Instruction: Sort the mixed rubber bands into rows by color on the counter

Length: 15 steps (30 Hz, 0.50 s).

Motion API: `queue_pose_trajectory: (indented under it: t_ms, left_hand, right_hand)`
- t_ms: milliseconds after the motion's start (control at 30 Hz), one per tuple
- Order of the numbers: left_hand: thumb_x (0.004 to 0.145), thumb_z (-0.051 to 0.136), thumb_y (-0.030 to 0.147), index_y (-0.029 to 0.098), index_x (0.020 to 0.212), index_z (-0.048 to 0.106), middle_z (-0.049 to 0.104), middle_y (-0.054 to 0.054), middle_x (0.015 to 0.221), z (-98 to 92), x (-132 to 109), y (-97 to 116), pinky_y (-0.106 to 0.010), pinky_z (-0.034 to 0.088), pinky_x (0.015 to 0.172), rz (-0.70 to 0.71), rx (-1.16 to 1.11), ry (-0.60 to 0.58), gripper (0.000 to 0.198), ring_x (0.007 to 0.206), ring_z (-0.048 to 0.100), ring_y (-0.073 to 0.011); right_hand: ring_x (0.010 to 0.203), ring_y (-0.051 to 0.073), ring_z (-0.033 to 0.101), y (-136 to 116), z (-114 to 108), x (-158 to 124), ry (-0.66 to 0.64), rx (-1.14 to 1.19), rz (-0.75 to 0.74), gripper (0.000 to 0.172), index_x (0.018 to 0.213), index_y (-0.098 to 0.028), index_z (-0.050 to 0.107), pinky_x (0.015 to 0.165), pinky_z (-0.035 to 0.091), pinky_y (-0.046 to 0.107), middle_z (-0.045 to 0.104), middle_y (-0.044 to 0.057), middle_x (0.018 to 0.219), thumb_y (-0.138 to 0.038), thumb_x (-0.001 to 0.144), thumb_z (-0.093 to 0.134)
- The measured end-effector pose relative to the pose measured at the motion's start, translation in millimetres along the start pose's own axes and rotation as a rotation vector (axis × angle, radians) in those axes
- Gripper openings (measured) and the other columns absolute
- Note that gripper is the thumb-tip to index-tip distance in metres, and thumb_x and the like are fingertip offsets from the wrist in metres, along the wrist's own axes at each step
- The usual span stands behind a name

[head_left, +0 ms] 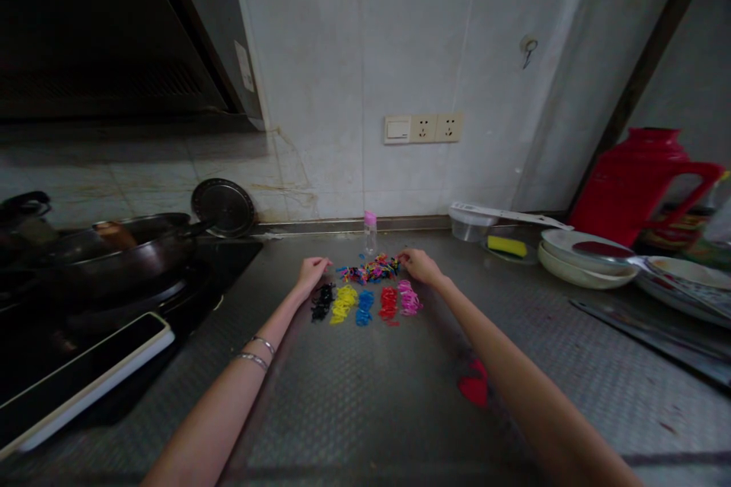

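A mixed heap of small coloured rubber bands [374,269] lies on the metal counter. In front of it is a row of sorted piles: black bands [323,303], yellow bands [343,305], blue bands [365,308], red bands [389,304] and pink bands [409,298]. My left hand [312,275] is closed, its fingertips together just above the black pile and left of the heap. At the heap's right edge, my right hand [421,265] has its fingers bent in a pinch. Anything between the fingers of either hand is too small to see.
Behind the heap stands a small clear bottle [371,234] with a pink cap. At left are a phone [85,380] and a pan [119,255] on the stove. A yellow sponge [507,246], stacked bowls [582,266] and a red thermos jug [622,186] stand at right.
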State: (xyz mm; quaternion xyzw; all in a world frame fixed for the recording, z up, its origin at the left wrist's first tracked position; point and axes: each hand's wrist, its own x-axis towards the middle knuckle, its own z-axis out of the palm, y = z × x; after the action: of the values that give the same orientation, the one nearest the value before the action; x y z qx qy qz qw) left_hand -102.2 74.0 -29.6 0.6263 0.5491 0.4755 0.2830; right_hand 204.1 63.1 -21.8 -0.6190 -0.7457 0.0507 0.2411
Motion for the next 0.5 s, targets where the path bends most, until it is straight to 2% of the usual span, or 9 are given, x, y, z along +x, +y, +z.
queue_pose_trajectory:
  t_ms: [300, 500]
  left_hand:
    - [0.068, 0.046, 0.036, 0.011, 0.069, 0.067, 0.055, -0.001, 0.053, 0.0, 0, 0, -0.021, 0.030, 0.047, 0.008, 0.028, 0.001, 0.033, 0.048, 0.045, -0.0101]
    - [0.067, 0.046, 0.034, 0.012, 0.068, 0.066, 0.054, -0.001, 0.053, 0.4, 1, -1, -0.021, 0.029, 0.046, 0.005, 0.034, 0.003, 0.031, 0.048, 0.045, -0.0103]
  right_hand:
    - [0.069, 0.012, 0.057, 18, 0, 8, 0.085, 0.116, -0.018, 0.028, 0.096, -0.017, 0.063, 0.061, 0.039, 0.019, 0.065, 0.005, 0.079, -0.017, 0.072, 0.048]
    - [0.064, 0.012, 0.057, 12, -7, 10, 0.195, 0.281, -0.043, 0.027, 0.092, -0.013, 0.063, 0.061, 0.042, 0.020, 0.065, 0.004, 0.073, -0.014, 0.068, 0.051]
